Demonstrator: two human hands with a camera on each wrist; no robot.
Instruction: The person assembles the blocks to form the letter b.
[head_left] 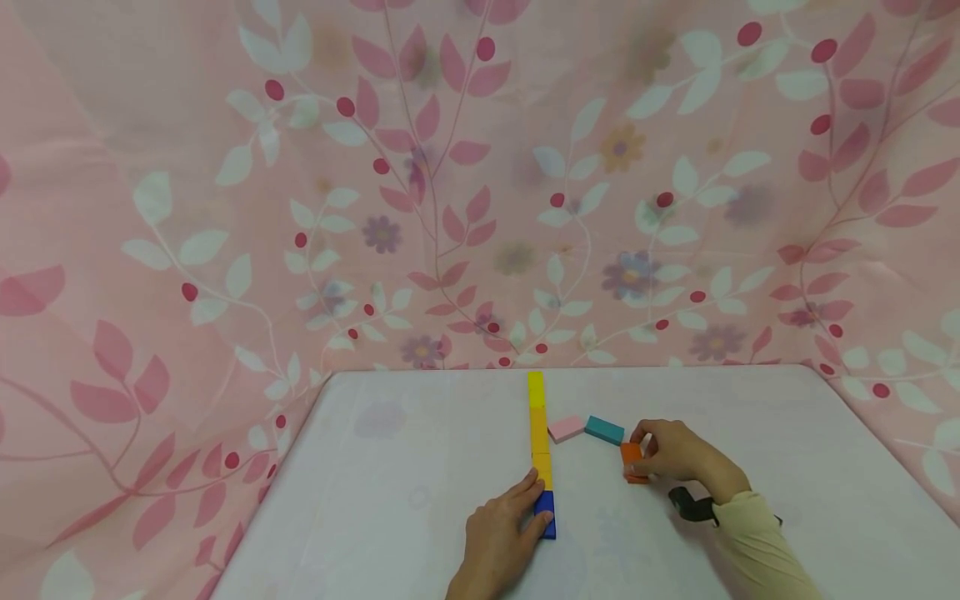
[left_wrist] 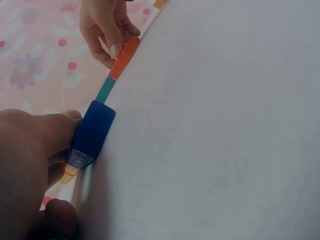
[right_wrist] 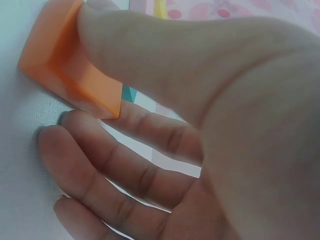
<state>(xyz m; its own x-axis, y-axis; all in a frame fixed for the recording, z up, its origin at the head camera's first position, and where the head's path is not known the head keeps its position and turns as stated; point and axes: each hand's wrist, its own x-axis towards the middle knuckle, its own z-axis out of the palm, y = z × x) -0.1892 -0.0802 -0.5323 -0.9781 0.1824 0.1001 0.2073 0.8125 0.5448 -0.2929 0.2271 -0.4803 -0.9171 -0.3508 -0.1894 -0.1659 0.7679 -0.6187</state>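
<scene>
My left hand (head_left: 498, 533) holds a blue block (head_left: 548, 502), thumb along its right side and the index fingertip by the yellow block just beyond. The blue block is the near end of a straight row of yellow blocks (head_left: 539, 430) running away from me. To the right, my right hand (head_left: 678, 450) pinches an orange block (head_left: 631, 453) between thumb and fingers, close to the end of a teal block (head_left: 604, 430). A pink block (head_left: 566, 428) lies slantwise between the row and the teal one. In the right wrist view, the thumb covers part of the orange block (right_wrist: 95, 80).
A white cloth (head_left: 360, 492) covers the table, whose far edge meets a pink leaf-patterned curtain (head_left: 450, 208). Below my right wrist sits a dark strap-like piece (head_left: 692, 505), part of what the wrist wears.
</scene>
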